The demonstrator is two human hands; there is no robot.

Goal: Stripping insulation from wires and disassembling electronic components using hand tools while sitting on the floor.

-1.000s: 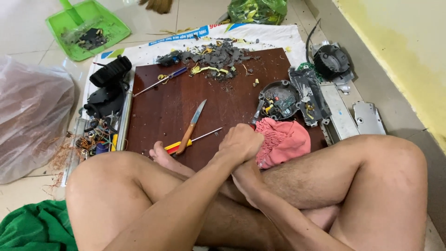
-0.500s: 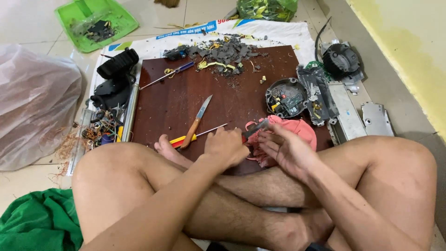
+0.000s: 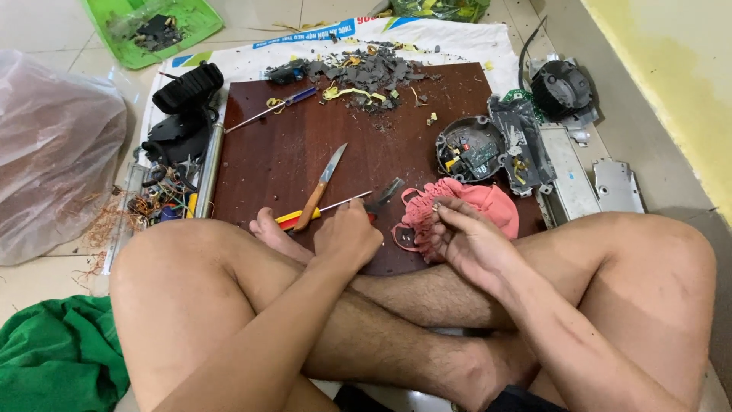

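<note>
Person sits cross-legged on the tiled floor, dark red-brown wooden board (image 3: 305, 152) serving as the surface. Left hand (image 3: 347, 240) at near edge of board, grip curled shut around dark grey pliers (image 3: 385, 194), jaws poking out to the far right. Right hand (image 3: 465, 240) just right of it, fingers pinched on a tiny piece (too small to tell), resting against crumpled pink cloth (image 3: 473, 202). Wooden-handled knife (image 3: 322, 187) lies left of the left hand, crossing a red-and-yellow screwdriver (image 3: 305, 215). Round black circuit housing (image 3: 467, 149) sits beyond the cloth. Grey plastic debris pile (image 3: 366, 72) at far edge. Green dustpan (image 3: 194, 19) far left.
</note>
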